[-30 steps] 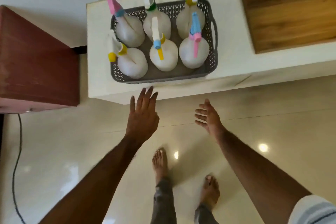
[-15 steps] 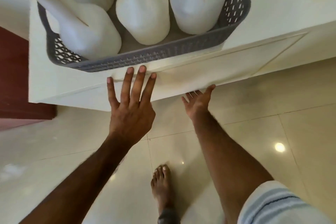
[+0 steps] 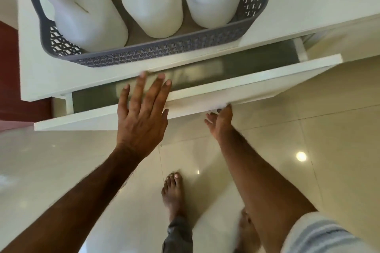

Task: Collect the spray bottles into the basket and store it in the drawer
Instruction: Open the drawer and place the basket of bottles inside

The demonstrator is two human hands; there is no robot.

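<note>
Your right hand (image 3: 221, 122) is curling under the drawer (image 3: 205, 92) front, gripping its lower edge. Your left hand (image 3: 141, 117), spread flat and holding nothing, is hovering over the gap. The basket (image 3: 164, 49) of bottles (image 3: 152, 6) is sitting at 12 o'clock, near the counter (image 3: 298, 6) edge. If the drawer is jerked, you're risking jarring it and toppling bottles.

White spray bottles (image 3: 152, 4) look like smooth, matt plastic. The grey basket (image 3: 164, 49) at 12 o'clock is perforated plastic. The drawer (image 3: 246, 86) front is smooth matt white; the floor tiles (image 3: 329, 129) are glossy.
</note>
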